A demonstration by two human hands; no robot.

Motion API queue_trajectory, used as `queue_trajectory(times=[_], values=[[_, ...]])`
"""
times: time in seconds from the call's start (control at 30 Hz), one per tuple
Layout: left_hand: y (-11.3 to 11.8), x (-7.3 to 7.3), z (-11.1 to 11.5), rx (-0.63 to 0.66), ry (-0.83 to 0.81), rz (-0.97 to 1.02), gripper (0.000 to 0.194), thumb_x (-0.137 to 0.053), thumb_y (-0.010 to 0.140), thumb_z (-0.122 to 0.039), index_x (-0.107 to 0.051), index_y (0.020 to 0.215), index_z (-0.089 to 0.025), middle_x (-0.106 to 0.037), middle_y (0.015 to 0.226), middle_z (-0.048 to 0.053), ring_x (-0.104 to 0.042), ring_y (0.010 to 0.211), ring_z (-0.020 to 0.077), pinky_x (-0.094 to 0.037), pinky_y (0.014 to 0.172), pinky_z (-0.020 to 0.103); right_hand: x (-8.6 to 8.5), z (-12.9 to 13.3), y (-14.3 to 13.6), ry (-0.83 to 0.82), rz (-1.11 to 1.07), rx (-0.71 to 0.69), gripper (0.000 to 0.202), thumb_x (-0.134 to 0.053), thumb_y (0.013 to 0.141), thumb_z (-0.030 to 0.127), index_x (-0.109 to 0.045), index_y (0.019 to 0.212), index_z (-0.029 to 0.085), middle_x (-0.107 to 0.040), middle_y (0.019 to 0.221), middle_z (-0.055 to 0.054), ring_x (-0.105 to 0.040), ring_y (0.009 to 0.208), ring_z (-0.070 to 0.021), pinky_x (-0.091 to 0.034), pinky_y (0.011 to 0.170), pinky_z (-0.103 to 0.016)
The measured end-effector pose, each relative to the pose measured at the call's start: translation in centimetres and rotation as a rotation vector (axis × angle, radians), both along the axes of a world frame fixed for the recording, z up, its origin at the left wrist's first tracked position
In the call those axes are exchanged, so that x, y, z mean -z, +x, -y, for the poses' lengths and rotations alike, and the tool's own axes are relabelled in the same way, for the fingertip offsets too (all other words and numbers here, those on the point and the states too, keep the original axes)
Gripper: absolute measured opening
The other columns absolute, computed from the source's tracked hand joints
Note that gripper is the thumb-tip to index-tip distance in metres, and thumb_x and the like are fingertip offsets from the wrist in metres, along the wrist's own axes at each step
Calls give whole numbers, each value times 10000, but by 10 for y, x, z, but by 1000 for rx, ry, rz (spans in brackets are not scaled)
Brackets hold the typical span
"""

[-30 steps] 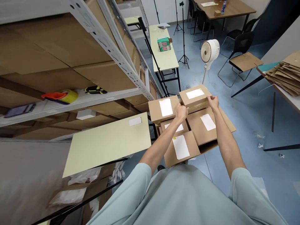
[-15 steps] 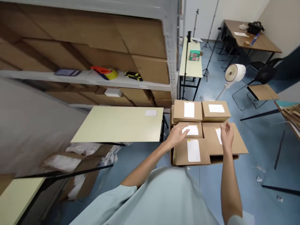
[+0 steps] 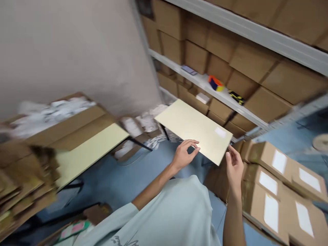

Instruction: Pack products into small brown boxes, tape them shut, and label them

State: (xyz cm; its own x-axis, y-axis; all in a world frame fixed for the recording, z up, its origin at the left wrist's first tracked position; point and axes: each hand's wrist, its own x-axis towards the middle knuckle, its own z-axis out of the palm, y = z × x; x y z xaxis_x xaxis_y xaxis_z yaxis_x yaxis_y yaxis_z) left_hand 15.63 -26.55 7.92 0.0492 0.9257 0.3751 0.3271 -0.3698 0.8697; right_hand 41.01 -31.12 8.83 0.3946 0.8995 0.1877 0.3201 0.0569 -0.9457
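Note:
My left hand point(image 3: 185, 154) hovers in front of the pale yellow table point(image 3: 184, 119), thumb and fingers curved apart with nothing between them. Near that table's right corner, my right hand point(image 3: 234, 164) is raised with its fingers loosely bent and apart, also holding nothing. A small white label point(image 3: 220, 132) lies on the tabletop. To the right of my right hand are stacked brown cardboard boxes point(image 3: 283, 200) bearing white labels.
Behind the table, a metal shelf point(image 3: 205, 82) holds brown boxes, a tape roll point(image 3: 215, 83) and a phone-like flat object point(image 3: 189, 70). At left, another pale table point(image 3: 94, 153) carries a box of white material point(image 3: 53, 114) and stacked flat cardboard point(image 3: 23, 181).
My view has swung left, bringing the second table into sight. Both hands have moved away from above the labelled boxes to beside the pale table.

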Motion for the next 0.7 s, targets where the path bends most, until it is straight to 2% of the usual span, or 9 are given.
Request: queue_trajectory(times=[0.17, 0.3, 0.4, 0.5, 0.6, 0.7], values=[[-150, -8, 10, -329, 24, 37, 174, -743, 1044, -337, -707, 889, -266, -876, 1165, 76, -820, 1141, 266, -644, 1063, 488, 0, -70, -160, -27, -2, -361, 461, -743, 1040, 598, -805, 1344, 256, -805, 1454, -158, -762, 1397, -359, -599, 1244, -621], [-243, 1, 31, -615, 12, 73, 178, -726, 1050, -337, -707, 888, -263, -871, 1182, 83, -819, 1145, 263, -636, 1073, 486, -5, -111, -278, -81, -15, -658, 449, -762, 1023, 604, -817, 1328, 279, -790, 1486, -142, -747, 1418, -358, -576, 1270, -625], [-294, 9, 46, -799, -15, 102, 174, -715, 1056, -348, -715, 903, -266, -870, 1186, 86, -818, 1154, 261, -635, 1094, 487, -4, -137, -351, -99, -1, -849, 458, -773, 1006, 613, -829, 1303, 270, -805, 1457, -140, -761, 1388, -354, -591, 1255, -610], [-337, 13, 54, -951, -36, 117, 167, -707, 1062, -347, -718, 915, -268, -869, 1192, 86, -818, 1163, 259, -640, 1093, 484, 5, -162, -418, -138, 18, -1026, 462, -776, 991, 634, -836, 1262, 265, -820, 1418, -142, -774, 1353, -349, -608, 1230, -599], [-378, 10, 54, -1075, -36, 103, 142, -709, 1053, -313, -723, 922, -262, -868, 1188, 89, -819, 1162, 258, -647, 1075, 475, 12, -185, -484, -182, 19, -1168, 487, -787, 967, 655, -836, 1231, 248, -833, 1379, -146, -780, 1334, -350, -597, 1234, -612], [-416, 5, 51, -1200, -48, 77, 116, -704, 1049, -277, -727, 936, -261, -865, 1197, 83, -815, 1188, 255, -642, 1094, 475, 11, -204, -549, -208, 8, -1311, 488, -785, 971, 646, -831, 1241, 242, -834, 1379, -146, -776, 1343, -343, -589, 1244, -602]])
